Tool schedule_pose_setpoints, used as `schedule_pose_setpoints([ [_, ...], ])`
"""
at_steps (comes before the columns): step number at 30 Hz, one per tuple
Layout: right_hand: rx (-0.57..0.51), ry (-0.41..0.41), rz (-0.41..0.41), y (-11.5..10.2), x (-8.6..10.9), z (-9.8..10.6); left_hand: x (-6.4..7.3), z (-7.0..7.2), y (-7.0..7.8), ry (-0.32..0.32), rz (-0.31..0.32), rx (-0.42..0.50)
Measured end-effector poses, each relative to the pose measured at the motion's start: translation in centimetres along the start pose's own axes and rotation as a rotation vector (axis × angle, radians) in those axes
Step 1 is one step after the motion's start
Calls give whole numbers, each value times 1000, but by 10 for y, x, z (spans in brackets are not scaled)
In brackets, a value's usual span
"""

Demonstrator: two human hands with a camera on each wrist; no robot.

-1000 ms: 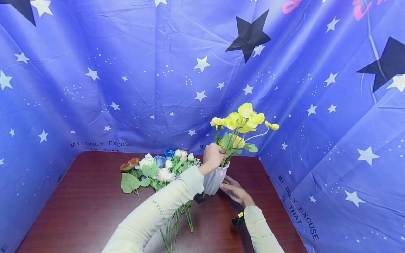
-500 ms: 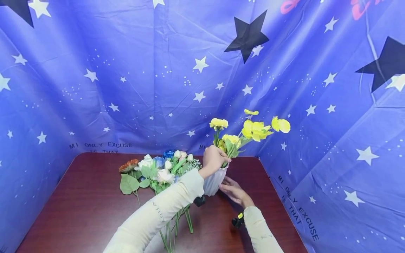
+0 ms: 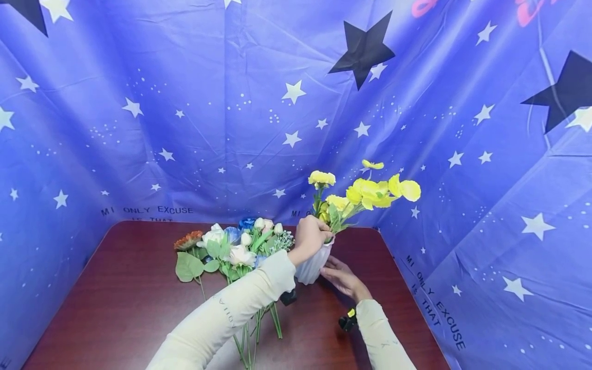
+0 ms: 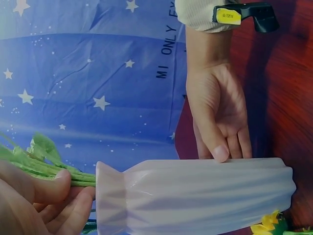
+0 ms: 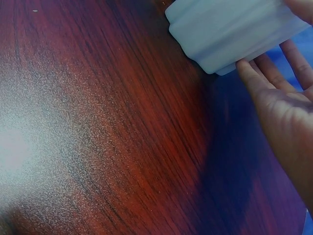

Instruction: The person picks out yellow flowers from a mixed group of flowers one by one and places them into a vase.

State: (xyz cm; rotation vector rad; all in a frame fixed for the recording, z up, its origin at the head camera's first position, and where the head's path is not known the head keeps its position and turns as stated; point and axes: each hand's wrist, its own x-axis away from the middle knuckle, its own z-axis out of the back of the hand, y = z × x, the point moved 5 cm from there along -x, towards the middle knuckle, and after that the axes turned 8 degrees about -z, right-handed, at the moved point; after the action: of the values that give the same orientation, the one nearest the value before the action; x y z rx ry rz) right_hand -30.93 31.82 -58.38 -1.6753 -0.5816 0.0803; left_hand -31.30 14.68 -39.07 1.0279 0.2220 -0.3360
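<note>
In the head view, my left hand (image 3: 312, 237) is at the mouth of a white ribbed vase (image 3: 312, 264). Its thumb and fingers pinch the green stems (image 4: 78, 177) of yellow flowers (image 3: 370, 192) right at the rim, as the left wrist view shows. The blooms lean to the right; a ruffled yellow flower (image 3: 321, 178) rises more upright beside them. My right hand (image 3: 343, 280) touches the lower side of the vase with extended fingers and thumb (image 5: 249, 78). The lower stem ends are hidden inside the vase.
Left of the vase, white, blue and orange flowers (image 3: 240, 255) lie in a pile on the dark red wooden table (image 3: 115, 288), stems toward the front edge. A blue star-printed cloth (image 3: 208, 154) surrounds the table. Each wrist wears a black camera (image 3: 347, 322).
The yellow blooms have tipped right and lower from their more upright stance, then shifted slightly back left. My left hand has dipped slightly toward the rim; the right hand stays against the vase.
</note>
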Motion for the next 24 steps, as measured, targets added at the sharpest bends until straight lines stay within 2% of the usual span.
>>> schedule_pose_setpoints([
  [10, 10, 3, -11, 1, -1, 1, 1, 0, -2, -9, 15, 4],
  [18, 3, -12, 7, 2, -1, 2, 1, -6, -4, 23, 15, -18],
  [24, -10, -17, 10, 0, -1, 1, -2, -8, -4, 23, 29, -42],
])
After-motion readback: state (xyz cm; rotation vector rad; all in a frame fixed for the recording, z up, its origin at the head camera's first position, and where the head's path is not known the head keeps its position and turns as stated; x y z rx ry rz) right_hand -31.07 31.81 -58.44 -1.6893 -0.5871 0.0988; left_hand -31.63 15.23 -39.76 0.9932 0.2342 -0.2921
